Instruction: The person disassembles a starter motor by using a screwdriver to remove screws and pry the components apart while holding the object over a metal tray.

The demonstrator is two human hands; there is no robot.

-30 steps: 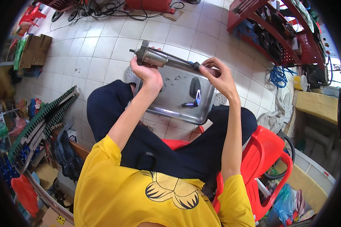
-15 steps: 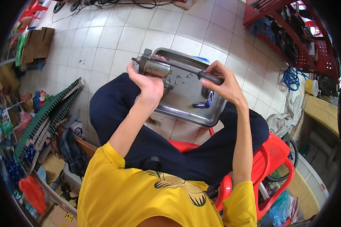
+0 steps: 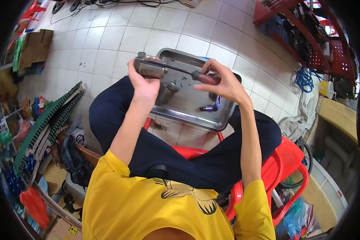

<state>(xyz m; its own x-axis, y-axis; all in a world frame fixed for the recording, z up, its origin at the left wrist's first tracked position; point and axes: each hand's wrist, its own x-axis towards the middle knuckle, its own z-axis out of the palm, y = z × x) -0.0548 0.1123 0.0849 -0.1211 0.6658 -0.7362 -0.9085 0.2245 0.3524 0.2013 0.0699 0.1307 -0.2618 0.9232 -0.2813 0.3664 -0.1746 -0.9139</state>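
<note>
My left hand [image 3: 144, 89] is wrapped under a silvery metal motor-like part [image 3: 151, 70] with a thick flange at its left end. The part is held above the left side of a metal tray [image 3: 188, 121]. My right hand [image 3: 225, 83] grips the dark reddish handle of a screwdriver [image 3: 207, 78]. Its long shaft runs left along the top of the part; its tip is hard to make out. A second metal cylinder [image 3: 167, 93] stands in the tray below my left hand. Small screws [image 3: 183, 84] lie scattered beside it, and a purple-and-black tool [image 3: 209, 108] rests near the tray's right end.
My legs flank the tray, above a red plastic chair [image 3: 286, 156]. A red rack [image 3: 308, 44] stands at the far right, near a coil of blue hose [image 3: 304, 80]. Cardboard [image 3: 35, 49] and green-edged strips [image 3: 54, 124] are on the left.
Both hands, with the part and screwdriver, have shifted slightly left. The screwdriver handle has turned, showing its reddish side. The second metal cylinder in the tray is now more exposed.
</note>
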